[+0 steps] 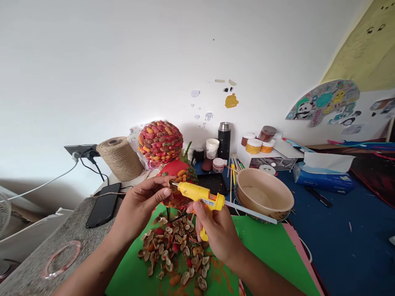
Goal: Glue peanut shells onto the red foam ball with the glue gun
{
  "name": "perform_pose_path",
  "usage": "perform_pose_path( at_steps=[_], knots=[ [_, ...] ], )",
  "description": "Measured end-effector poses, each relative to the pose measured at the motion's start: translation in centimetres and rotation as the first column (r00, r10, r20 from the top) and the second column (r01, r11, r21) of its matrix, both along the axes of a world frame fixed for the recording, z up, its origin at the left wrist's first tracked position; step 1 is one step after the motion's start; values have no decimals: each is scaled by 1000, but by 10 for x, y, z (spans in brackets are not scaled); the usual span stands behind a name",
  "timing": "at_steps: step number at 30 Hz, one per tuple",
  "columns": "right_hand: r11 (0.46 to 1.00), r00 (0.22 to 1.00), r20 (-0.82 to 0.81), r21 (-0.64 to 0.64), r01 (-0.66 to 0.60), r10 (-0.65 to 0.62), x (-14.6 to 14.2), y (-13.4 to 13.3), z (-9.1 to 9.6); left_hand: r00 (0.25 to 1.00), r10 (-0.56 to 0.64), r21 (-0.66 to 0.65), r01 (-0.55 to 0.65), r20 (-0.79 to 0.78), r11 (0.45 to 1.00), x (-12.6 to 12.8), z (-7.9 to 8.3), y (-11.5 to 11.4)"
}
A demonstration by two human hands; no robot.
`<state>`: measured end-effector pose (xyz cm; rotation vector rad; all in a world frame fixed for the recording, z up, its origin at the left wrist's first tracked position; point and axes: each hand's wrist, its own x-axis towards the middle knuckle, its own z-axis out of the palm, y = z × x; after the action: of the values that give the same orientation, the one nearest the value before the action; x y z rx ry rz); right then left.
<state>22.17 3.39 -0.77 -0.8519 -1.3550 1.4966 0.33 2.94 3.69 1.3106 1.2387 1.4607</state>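
Observation:
My right hand (216, 232) grips a yellow hot glue gun (200, 195), a clear glue stick (251, 212) jutting from its back. The nozzle points left at a small shell piece pinched in the fingertips of my left hand (140, 205). Just behind my hands stands a red ball (175, 168) partly covered with coloured shells. Below my hands a pile of painted nut shells (177, 250) lies on a green sheet (265, 250).
A finished shell-covered ball (160, 142), a twine spool (121, 158), a black phone (103, 205), a tan bowl (265, 193), a black flask (224, 139), paint jars (257, 144) and a tissue box (325, 174) surround the work area. A plugged-in wall socket (82, 152) is at the left.

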Motion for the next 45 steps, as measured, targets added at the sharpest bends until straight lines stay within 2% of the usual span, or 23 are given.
perform_pose_path(
  at_steps=[6, 11, 16, 20, 23, 25, 27, 30, 34, 40, 45],
  knots=[
    [1000, 998, 66, 30, 4, -6, 0, -1, -4, 1000, 5, -32, -4, 12, 999, -5, -7, 2],
    [981, 987, 157, 192, 7, -38, 3, 0, -5, 997, 42, -42, -39, 67, 998, -1, -3, 2],
    [916, 962, 229, 398, 44, -146, 2, 0, -5, 987, 52, -52, -44, 155, 998, 2, 3, -1],
    [830, 954, 193, 551, 88, -230, 3, -1, -5, 972, 29, -68, -14, 232, 998, 6, 11, 0],
    [774, 949, 183, 627, 87, -256, 4, -2, -4, 959, 31, -70, -11, 282, 997, 7, 17, 1],
    [761, 951, 185, 645, 72, -247, 4, -3, -3, 956, 50, -82, -27, 289, 996, 7, 19, 1],
    [774, 955, 171, 628, 83, -241, 3, -3, -4, 955, 63, -88, -39, 289, 995, 6, 20, 1],
    [833, 959, 170, 544, 99, -225, 3, -3, -6, 953, 74, -90, -49, 294, 995, 5, 20, 1],
    [904, 975, 177, 425, 46, -132, 3, -2, -6, 956, 82, -105, -54, 282, 993, 6, 19, 2],
    [944, 976, 203, 331, 5, -77, 5, -4, -4, 960, 89, -106, -63, 264, 992, 7, 18, 1],
    [948, 969, 231, 317, 9, -86, 5, -4, -3, 959, 76, -97, -51, 273, 994, 7, 18, 1]
  ],
)
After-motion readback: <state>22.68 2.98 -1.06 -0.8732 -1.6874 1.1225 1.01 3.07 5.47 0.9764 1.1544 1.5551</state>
